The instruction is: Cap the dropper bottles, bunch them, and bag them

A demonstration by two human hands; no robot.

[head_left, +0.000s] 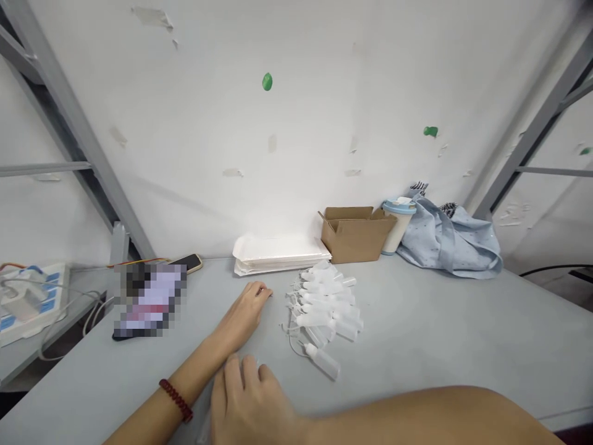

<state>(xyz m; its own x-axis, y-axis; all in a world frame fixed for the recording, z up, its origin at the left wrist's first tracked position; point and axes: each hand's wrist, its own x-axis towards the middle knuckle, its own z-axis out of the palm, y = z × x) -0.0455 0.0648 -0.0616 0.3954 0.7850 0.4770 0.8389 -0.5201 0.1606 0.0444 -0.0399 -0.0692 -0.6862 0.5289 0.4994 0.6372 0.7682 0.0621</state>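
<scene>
My left hand [248, 311] rests on the grey table with its fingers bent and drawn together. What lies inside them, if anything, is hidden. Closer to me, my right hand [252, 395] is curled palm down beside my left forearm. A trace of clear, plastic-like material [204, 428] shows at its left edge, too little to name. To the right of both hands lies a pile of small translucent squeeze bottles [324, 303] with white tops and thin tethered caps. One bottle [323, 361] lies apart at the near end of the pile. Neither hand touches the bottles.
Against the wall are a stack of white padded envelopes [278, 252], an open cardboard box [356, 238], a lidded cup [397, 228] and a blue cloth bag [454, 241]. A phone [189, 262], a blurred-out item [151, 303] and a power strip [32, 303] with cables are at left.
</scene>
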